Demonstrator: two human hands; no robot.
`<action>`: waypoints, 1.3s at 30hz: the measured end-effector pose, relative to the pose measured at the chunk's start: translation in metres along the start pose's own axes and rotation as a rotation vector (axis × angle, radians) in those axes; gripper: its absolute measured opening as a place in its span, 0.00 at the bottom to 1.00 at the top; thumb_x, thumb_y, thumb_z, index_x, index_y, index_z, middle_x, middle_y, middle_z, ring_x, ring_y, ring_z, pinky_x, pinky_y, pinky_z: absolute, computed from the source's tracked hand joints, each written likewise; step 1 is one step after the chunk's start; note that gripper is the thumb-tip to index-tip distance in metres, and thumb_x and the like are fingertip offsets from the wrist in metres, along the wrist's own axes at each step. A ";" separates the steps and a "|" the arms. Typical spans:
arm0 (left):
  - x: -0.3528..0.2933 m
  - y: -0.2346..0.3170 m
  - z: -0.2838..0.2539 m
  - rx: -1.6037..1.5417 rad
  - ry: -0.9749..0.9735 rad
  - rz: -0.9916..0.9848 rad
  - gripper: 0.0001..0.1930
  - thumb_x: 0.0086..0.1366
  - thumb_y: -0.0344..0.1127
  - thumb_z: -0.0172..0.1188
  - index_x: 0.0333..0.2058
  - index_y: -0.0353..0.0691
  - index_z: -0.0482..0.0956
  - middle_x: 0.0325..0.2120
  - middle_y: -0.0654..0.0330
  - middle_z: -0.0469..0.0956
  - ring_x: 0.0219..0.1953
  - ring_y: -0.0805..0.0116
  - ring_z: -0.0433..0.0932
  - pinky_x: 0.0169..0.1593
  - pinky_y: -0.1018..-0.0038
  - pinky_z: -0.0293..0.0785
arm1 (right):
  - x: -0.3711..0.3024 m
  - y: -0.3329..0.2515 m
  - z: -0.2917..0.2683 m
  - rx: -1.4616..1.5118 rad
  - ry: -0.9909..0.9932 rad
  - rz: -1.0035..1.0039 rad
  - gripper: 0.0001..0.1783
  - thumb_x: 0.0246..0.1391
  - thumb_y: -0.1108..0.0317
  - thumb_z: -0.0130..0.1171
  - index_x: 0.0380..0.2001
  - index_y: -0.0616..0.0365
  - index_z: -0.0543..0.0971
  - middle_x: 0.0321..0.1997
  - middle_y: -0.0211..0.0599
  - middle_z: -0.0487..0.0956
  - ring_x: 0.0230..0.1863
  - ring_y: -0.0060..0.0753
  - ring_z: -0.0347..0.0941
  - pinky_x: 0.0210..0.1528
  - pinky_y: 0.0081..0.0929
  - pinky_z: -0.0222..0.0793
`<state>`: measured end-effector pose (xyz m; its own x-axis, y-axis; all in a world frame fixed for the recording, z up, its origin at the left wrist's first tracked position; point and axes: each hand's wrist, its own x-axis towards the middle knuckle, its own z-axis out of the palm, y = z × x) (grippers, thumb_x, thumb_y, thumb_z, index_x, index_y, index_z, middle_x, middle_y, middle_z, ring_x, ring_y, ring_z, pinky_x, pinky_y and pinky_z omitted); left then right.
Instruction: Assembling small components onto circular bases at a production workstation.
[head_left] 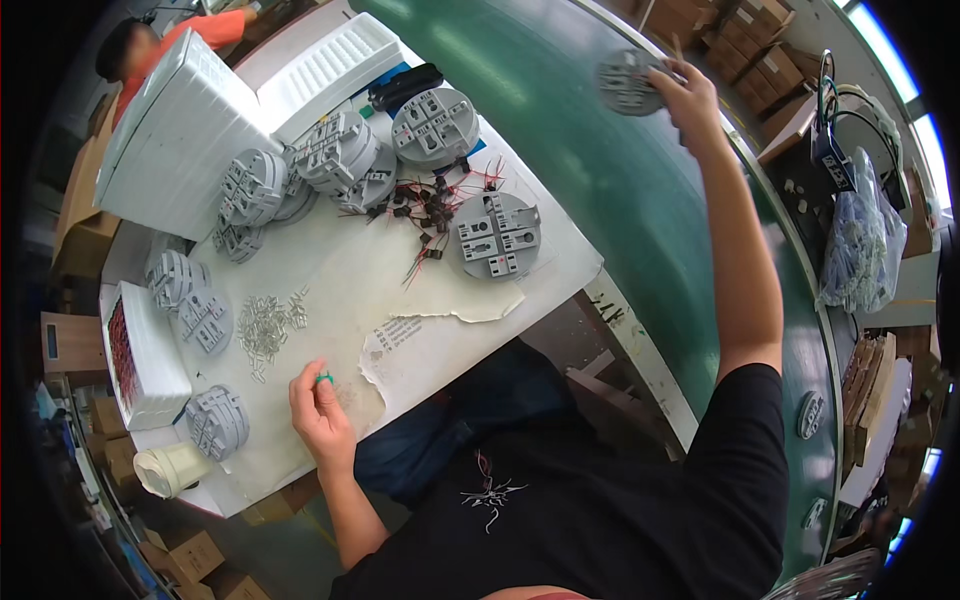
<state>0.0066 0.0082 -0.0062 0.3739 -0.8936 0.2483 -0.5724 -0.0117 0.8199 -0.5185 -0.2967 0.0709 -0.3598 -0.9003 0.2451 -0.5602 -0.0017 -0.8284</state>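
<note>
My right hand, its arm stretched out to the far right, grips a grey round plastic part by its edge above the green conveyor belt. My left hand is low over the table's near edge, its fingers pinched on a small green piece that I cannot identify. Beside that hand lies a heap of small clear pieces. Another grey round part, with a raised cross and blocks, lies at the table's right. Next to it are small black components with red wires.
Stacked grey round parts stand at the back, beside white foam boxes. A foam tray and a cream cup line the left edge. More round parts sit on the belt. A person in orange is at far left.
</note>
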 end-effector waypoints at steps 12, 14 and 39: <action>-0.003 0.007 0.000 0.176 -0.161 0.138 0.09 0.70 0.30 0.69 0.46 0.33 0.86 0.36 0.60 0.79 0.35 0.71 0.75 0.40 0.77 0.72 | -0.087 -0.100 0.104 -0.272 -0.568 -0.510 0.15 0.60 0.55 0.68 0.48 0.46 0.88 0.33 0.39 0.87 0.37 0.48 0.85 0.43 0.43 0.80; -0.004 0.005 -0.002 0.113 -0.125 0.108 0.10 0.68 0.32 0.72 0.44 0.34 0.87 0.35 0.59 0.81 0.35 0.68 0.78 0.40 0.74 0.75 | -0.095 -0.110 0.121 -0.349 -0.592 -0.584 0.14 0.60 0.57 0.69 0.45 0.48 0.88 0.33 0.40 0.87 0.36 0.49 0.84 0.41 0.42 0.79; 0.021 0.010 0.001 0.138 -0.336 0.357 0.55 0.37 0.43 0.87 0.68 0.38 0.73 0.61 0.50 0.75 0.64 0.46 0.72 0.66 0.54 0.70 | -0.219 -0.081 0.083 -0.497 -0.460 -0.400 0.69 0.32 0.51 0.89 0.75 0.53 0.57 0.65 0.50 0.77 0.56 0.51 0.83 0.49 0.37 0.82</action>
<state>0.0082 -0.0110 0.0070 -0.1052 -0.9473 0.3027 -0.7213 0.2822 0.6326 -0.3324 -0.1349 0.0427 0.2240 -0.9624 0.1539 -0.8891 -0.2665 -0.3721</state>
